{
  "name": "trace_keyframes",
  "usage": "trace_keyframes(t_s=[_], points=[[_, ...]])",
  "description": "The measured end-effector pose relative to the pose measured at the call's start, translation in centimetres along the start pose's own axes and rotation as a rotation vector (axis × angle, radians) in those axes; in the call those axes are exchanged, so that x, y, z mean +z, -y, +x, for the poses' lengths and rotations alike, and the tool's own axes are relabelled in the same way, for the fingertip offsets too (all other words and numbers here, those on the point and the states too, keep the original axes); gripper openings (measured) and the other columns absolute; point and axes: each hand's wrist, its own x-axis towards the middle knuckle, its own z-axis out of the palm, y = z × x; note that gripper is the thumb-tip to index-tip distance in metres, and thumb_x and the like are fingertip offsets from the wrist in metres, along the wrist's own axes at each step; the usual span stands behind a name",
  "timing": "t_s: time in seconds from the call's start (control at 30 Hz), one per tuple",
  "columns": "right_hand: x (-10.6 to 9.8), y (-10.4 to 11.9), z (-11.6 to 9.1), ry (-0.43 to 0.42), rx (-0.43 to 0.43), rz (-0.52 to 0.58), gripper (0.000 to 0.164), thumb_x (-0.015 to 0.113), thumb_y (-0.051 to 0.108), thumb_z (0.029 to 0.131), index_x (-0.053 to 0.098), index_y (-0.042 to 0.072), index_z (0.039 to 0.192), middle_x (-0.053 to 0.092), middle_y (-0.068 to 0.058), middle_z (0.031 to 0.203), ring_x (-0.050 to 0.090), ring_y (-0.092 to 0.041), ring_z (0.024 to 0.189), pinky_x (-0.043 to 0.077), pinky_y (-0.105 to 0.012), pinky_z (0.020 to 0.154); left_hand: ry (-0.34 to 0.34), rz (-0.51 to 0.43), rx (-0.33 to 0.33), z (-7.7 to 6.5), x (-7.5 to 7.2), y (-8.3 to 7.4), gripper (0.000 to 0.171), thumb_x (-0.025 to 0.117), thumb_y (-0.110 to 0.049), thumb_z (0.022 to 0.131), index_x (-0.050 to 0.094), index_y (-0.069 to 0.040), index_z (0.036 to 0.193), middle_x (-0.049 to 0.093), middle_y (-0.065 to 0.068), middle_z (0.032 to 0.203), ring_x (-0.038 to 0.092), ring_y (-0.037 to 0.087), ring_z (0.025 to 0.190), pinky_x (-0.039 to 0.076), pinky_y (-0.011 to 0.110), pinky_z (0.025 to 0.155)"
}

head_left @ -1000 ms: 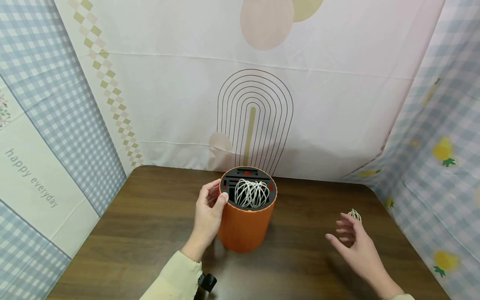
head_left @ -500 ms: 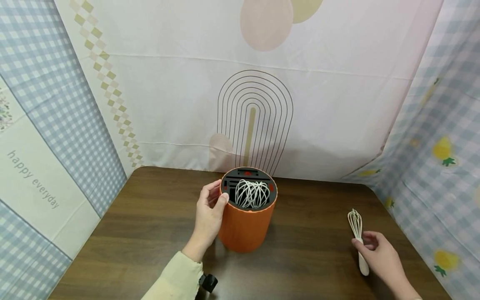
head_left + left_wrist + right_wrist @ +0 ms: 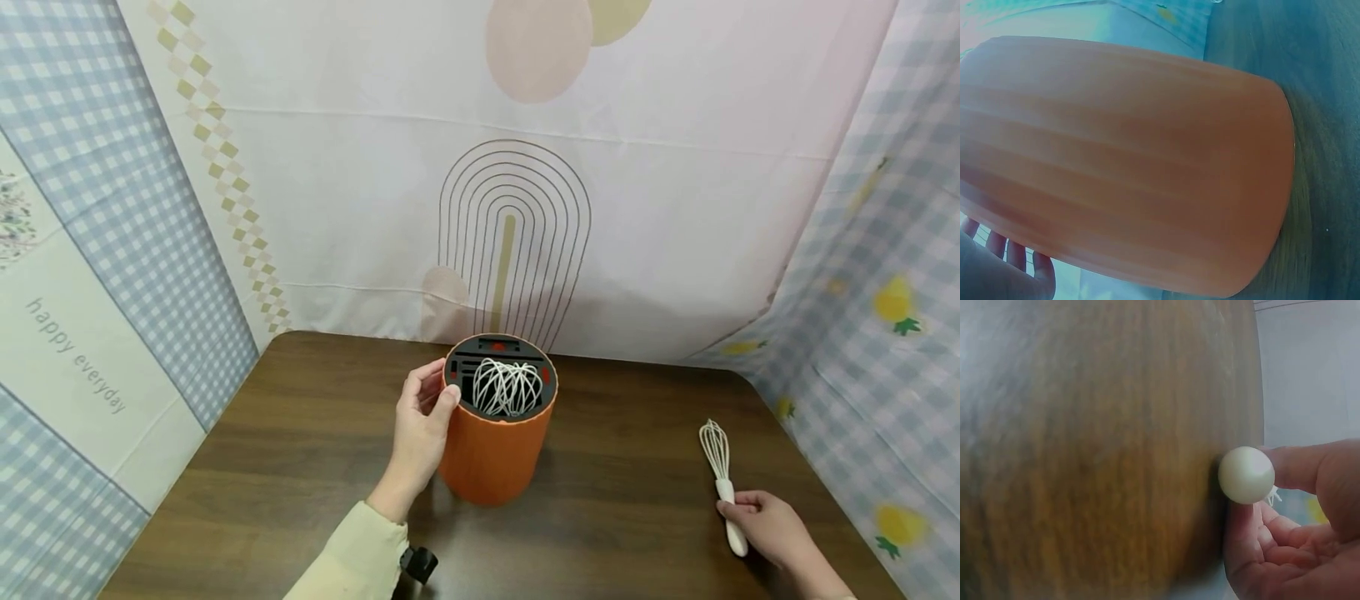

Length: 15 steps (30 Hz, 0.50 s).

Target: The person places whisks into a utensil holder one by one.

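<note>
An orange round utensil holder with a black slotted top stands upright on the table. In its top opening sits the looped wire head of a white whisk. My left hand holds the holder's left side near the rim, thumb at the top edge; in the left wrist view the orange wall hides much of that grip. To the right, my right hand pinches the handle of a second, small white whisk, whose wires point away from me. The rounded handle end faces the camera in the right wrist view.
The brown wooden table ends at a white patterned cloth behind the holder. Blue checked cloths hang at the left and right sides. A black camera mount is on my left wrist.
My right hand has come down and back toward me, and now pinches the small whisk's handle. The left hand stays on the utensil holder.
</note>
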Motion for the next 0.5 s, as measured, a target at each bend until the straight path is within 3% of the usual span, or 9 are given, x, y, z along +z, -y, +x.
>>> trace_keyframes(t_s=[0.2, 0.5], points=[[-0.02, -0.02, -0.44, -0.016, -0.021, -0.022, 0.057, 0.063, 0.035, 0.092, 0.054, -0.017, 0.115, 0.065, -0.005, 0.088, 0.058, -0.016, 0.079, 0.048, -0.029, 0.063, -0.005, -0.006, -0.016, 0.07, 0.14, -0.04, 0.042, 0.059, -0.007, 0.092, 0.05, 0.001, 0.132, 0.056, 0.02, 0.123, 0.054, 0.028, 0.108, 0.046, 0.025, 0.088], [0.03, -0.1, -0.73, -0.018, -0.01, -0.03, 0.059, 0.062, 0.04, 0.093, 0.054, -0.015, 0.116, 0.064, -0.011, 0.094, 0.057, -0.018, 0.082, 0.048, -0.031, 0.065, -0.012, -0.018, -0.011, 0.12, 0.24, 0.15, 0.041, 0.059, -0.006, 0.092, 0.051, 0.002, 0.131, 0.057, 0.018, 0.121, 0.054, 0.026, 0.106, 0.046, 0.026, 0.088]])
